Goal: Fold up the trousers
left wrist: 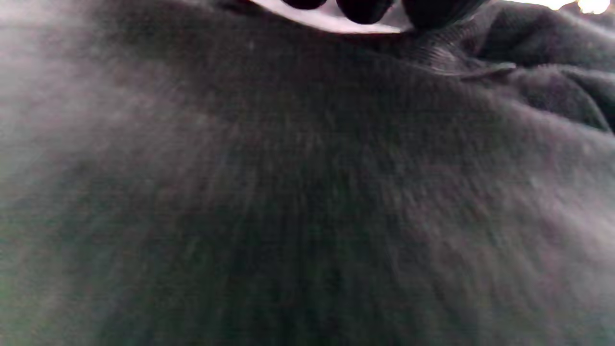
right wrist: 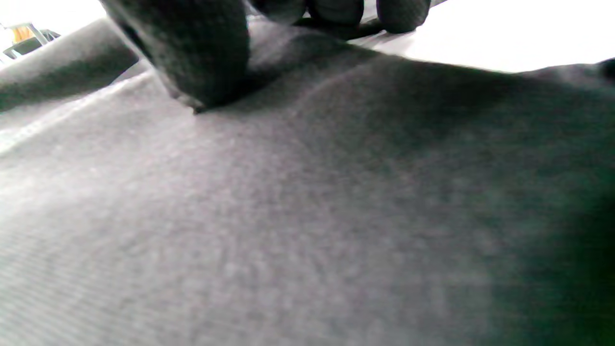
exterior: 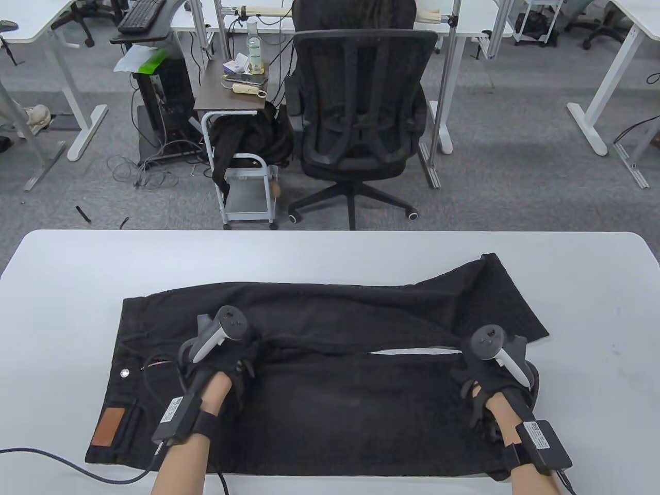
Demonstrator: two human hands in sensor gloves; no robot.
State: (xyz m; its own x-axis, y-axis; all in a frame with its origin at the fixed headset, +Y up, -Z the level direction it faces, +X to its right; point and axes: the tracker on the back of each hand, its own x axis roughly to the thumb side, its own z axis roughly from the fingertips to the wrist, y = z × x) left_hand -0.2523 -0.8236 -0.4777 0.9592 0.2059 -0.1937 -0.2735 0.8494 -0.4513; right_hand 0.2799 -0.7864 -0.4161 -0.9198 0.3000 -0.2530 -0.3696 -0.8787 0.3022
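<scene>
Black trousers (exterior: 319, 392) are laid flat across the white surface (exterior: 72, 289), waistband at left. Left hand (exterior: 227, 361) and right hand (exterior: 490, 376) are pressed on the cloth; grip cannot be told.

A: What does the left hand (exterior: 224, 368) wear?
B: A black knit glove, a grey-and-black tracker at its 12 o'clock, a labelled black box strapped on the bare forearm; a dark cable runs off toward 9 o'clock.
A: The right hand (exterior: 490, 384)?
B: The same; its fingers (right wrist: 202, 53) look coarsely woven.
</scene>
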